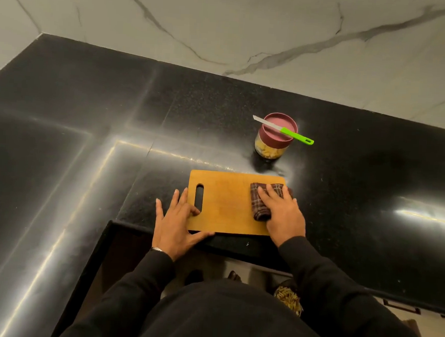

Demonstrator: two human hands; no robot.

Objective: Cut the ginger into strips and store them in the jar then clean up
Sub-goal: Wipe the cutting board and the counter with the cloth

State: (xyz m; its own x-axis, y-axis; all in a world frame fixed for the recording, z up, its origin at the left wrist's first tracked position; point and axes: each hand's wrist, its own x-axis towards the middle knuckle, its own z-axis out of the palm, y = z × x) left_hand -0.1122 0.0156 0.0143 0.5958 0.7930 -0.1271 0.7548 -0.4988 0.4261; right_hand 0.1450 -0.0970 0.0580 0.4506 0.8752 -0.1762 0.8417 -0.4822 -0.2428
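Countertop [345, 203]; flat hand [282, 214] (on cloth [259, 205])

Item count on my surface [87, 132]: one cutting board [227, 203], one folded cloth [260, 200], one jar [273, 137] with one lid [278, 128], one knife [284, 130]. My hands in view: two, left [175, 220] and right [282, 214].

Wooden board [229, 203], checked cloth [260, 202], glossy stone counter [87, 132]
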